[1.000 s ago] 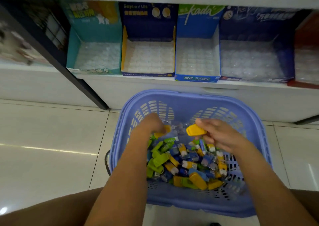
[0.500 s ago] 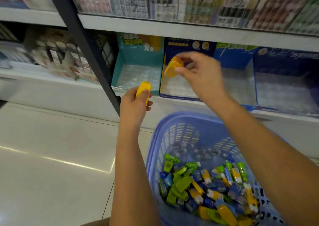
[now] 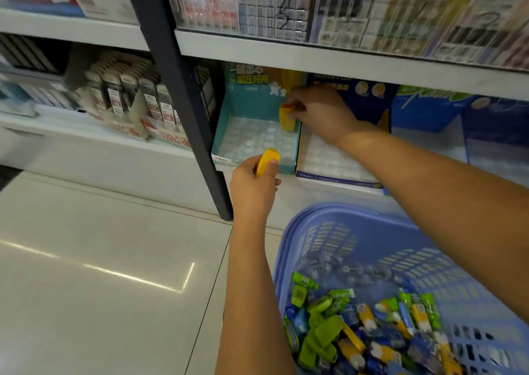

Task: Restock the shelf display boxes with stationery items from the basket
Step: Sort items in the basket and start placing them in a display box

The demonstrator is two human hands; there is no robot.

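Note:
My right hand (image 3: 320, 111) grips a yellow stationery item (image 3: 286, 118) and holds it upright at the back right corner of the teal display box (image 3: 229, 134), over its clear plastic tray. In front of that box's lower edge, my left hand (image 3: 253, 187) holds a second yellow item (image 3: 267, 161). The blue-and-yellow display box (image 3: 329, 171) stands just right of the teal one, with a white tray inside. At the lower right sits the purple basket (image 3: 357, 225), holding several green, yellow and blue items (image 3: 357, 331).
A dark metal shelf post (image 3: 183, 97) rises just left of the teal box. More blue display boxes (image 3: 429, 114) stand to the right. The shelf above (image 3: 315, 51) overhangs the boxes. Packaged goods (image 3: 128, 94) fill the left bay. Pale floor tiles (image 3: 100, 274) lie at the left.
My right hand moved left and down, carrying its yellow item from in front of the blue box into the teal box. My left hand rose closer to the teal box's front.

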